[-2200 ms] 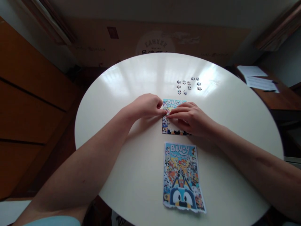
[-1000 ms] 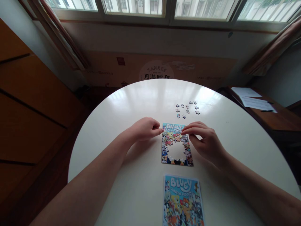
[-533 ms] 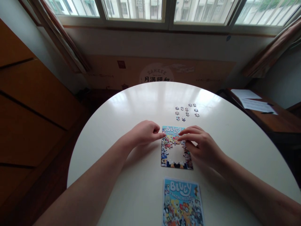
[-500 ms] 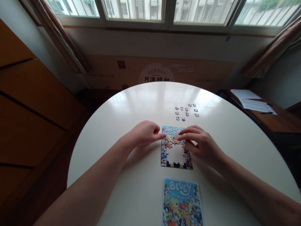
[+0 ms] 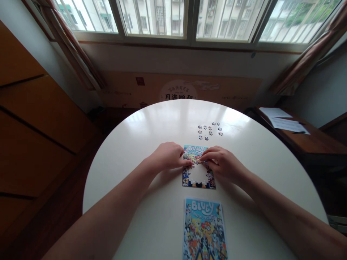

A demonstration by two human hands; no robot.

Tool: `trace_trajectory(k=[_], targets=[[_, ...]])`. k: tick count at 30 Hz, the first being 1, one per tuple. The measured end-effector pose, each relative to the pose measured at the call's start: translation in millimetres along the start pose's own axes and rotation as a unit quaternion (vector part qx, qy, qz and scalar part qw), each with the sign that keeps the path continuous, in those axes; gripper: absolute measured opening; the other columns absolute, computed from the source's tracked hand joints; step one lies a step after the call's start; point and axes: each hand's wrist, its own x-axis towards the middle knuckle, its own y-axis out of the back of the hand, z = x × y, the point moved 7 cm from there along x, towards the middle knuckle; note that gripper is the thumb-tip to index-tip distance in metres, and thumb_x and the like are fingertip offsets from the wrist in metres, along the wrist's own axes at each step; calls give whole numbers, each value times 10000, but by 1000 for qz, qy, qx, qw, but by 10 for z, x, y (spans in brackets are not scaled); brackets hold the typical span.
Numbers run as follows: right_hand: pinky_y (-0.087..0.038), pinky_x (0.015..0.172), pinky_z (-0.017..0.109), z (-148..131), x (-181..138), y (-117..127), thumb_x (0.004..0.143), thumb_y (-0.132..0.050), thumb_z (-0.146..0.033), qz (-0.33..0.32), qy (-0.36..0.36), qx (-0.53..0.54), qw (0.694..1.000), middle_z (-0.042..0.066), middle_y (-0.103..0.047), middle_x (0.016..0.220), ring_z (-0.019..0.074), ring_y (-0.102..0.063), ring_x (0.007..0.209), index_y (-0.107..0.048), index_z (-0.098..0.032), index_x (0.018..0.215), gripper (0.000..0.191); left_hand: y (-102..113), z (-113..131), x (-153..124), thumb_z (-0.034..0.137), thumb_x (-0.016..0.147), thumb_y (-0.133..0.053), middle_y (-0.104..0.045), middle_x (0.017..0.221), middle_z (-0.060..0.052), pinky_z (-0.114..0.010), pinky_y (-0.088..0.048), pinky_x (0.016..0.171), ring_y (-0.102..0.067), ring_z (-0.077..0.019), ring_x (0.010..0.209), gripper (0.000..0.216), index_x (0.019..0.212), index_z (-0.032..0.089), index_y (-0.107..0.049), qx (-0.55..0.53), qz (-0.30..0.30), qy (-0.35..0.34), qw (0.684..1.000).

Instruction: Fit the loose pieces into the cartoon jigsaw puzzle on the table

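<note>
A partly assembled jigsaw puzzle (image 5: 185, 182) with a blue top and colourful cartoon characters lies flat on the white table. An open gap shows white in its lower middle. From the left, my left hand (image 5: 172, 155) has its fingers curled in, its thumb stretched onto the puzzle at the gap's upper left. My right hand (image 5: 223, 160) reaches over the right edge, fingertips touching the pieces above the gap and thumb lower, apart from them. No loose piece can be made out in either hand. Several loose puzzle pieces (image 5: 210, 133) lie beyond the puzzle.
A Bluey reference picture (image 5: 204, 231) lies on the near side of the round white table (image 5: 130, 144). Papers (image 5: 284, 121) rest on a brown desk (image 5: 300, 139) to the right. A wooden cabinet (image 5: 35, 126) stands at the left, with windows (image 5: 154, 18) behind.
The view has tilted and shifted slightly. My left thumb has moved down the puzzle towards the gap's upper edge. My right hand stays by the right side, its fingers drawn closer together.
</note>
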Motion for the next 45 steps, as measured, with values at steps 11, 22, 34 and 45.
trace_trajectory(k=[11, 22, 34, 45], targets=[[-551, 874, 375, 27, 12, 77, 831, -573, -54, 24, -4, 16, 1000, 13, -759, 1010, 196, -687, 954, -797, -270, 926, 325, -42, -498, 155, 729, 827, -505, -270, 541, 28, -331, -173, 571, -250, -132, 513, 610, 547, 227, -299, -298, 17, 84, 951], [-549, 834, 333, 139, 16, 87, 794, -534, -40, 41, -24, 47, 998, 21, -761, 943, 186, -695, 882, -795, -250, 886, 348, -79, -494, 261, 608, 739, -657, -309, 477, 33, -332, -165, 544, -254, -121, 466, 496, 525, 211, -451, -305, -68, 128, 941], [-559, 838, 349, 46, 2, 55, 826, -547, -64, 32, 4, 51, 998, 37, -761, 971, 189, -697, 909, -792, -248, 913, 318, -9, -338, 92, 504, 861, -553, -365, 524, 25, -321, -214, 530, -305, -130, 507, 452, 547, 209, -416, -188, 6, 30, 982], [-563, 821, 349, 104, -3, 66, 825, -540, -80, 44, 4, 56, 997, 33, -759, 956, 190, -693, 895, -796, -249, 901, 316, 20, -197, 39, 449, 908, -531, -394, 498, 18, -337, -206, 535, -314, -124, 484, 458, 544, 204, -400, -66, 6, -27, 997]])
